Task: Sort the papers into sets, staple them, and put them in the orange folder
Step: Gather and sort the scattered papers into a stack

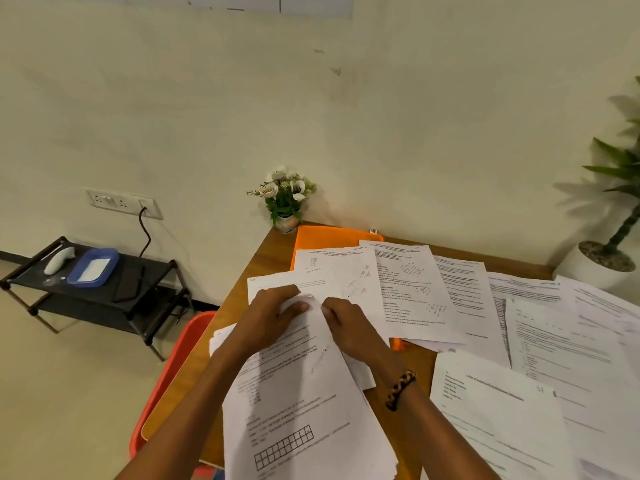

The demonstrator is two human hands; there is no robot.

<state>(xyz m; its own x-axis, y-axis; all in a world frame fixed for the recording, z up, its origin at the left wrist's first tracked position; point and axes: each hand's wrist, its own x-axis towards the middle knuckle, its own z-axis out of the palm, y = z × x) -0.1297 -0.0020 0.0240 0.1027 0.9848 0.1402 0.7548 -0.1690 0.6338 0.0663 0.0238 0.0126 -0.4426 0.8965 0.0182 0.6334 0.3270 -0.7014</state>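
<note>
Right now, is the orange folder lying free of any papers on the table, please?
No, several printed sheets overlap the orange folder, leaving only its far edge showing beside the small flower pot.

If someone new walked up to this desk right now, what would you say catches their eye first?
Probably the two hands at the centre: the left hand and right hand grip the top edge of a stack of printed papers. Next, the loose sheets fanned across the right of the wooden table. Then the orange folder at the far corner, partly under papers, beside a small flower pot.
</note>
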